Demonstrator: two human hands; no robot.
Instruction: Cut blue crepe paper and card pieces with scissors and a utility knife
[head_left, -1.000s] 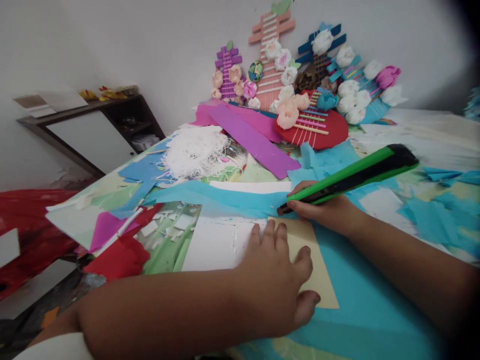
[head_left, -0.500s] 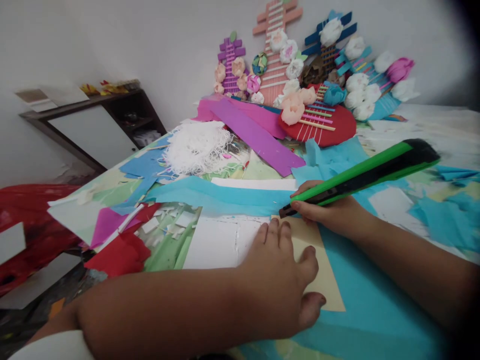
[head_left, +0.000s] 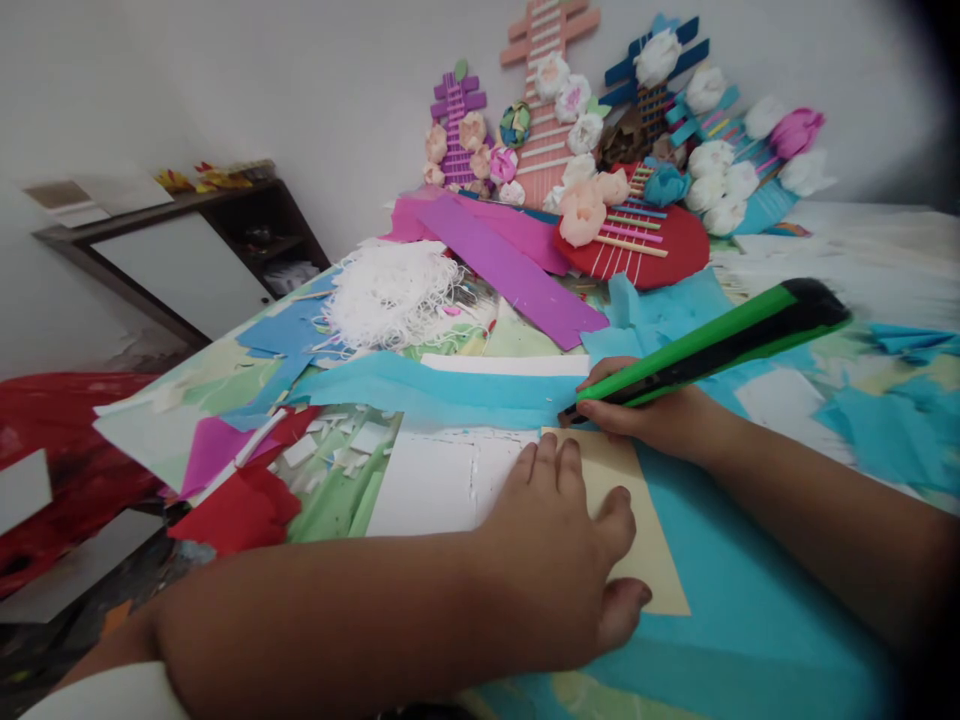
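My right hand grips a green and black utility knife, its tip down at the top edge of a cream piece of card. Whether the blade touches the card I cannot make out. My left hand lies flat with fingers apart, pressing on the cream card and the white sheet beside it. Blue crepe paper spreads beneath the card. A strip of the same blue paper runs along the far edge of the white sheet.
Behind lie a heap of white string and a purple strip. Decorated pieces with paper flowers, among them a red oval one, lean near the wall. Red paper scraps are at left, a low cabinet beyond.
The utility knife has shifted slightly left, with its tail end swinging left in my right hand. My left hand stays in place on the card.
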